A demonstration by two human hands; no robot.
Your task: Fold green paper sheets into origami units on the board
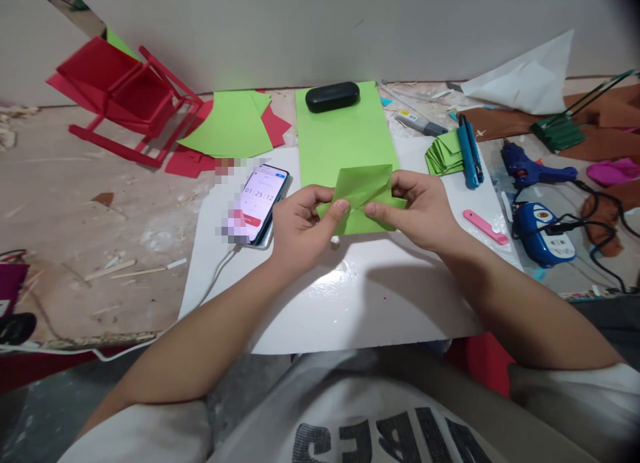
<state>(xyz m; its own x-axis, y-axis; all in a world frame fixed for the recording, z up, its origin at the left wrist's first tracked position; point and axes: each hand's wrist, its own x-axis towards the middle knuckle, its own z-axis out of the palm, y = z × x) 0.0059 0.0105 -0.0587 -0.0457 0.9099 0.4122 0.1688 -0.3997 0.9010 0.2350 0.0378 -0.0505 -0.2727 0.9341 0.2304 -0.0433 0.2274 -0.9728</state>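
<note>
Between my two hands is a folded piece of green paper [367,183], raised a little over the white board [320,316]. My left hand [306,223] pinches its left side, thumb on the front face. On the right side, my right hand [419,206] grips it the same way, with the thumb near the middle crease. Fingers behind the paper are partly hidden. A larger green sheet [345,133] lies just beyond, with a black oblong case [333,97] on it. Left of my left hand, a phone [260,203] shows a running timer.
A red paper rocking chair [125,103] stands at the back left beside green paper [230,126]. To the right are folded green pieces [444,153], a blue stapler [470,153], a pink cutter [485,227], a glue gun [535,166] and a blue power socket [543,236] with cords.
</note>
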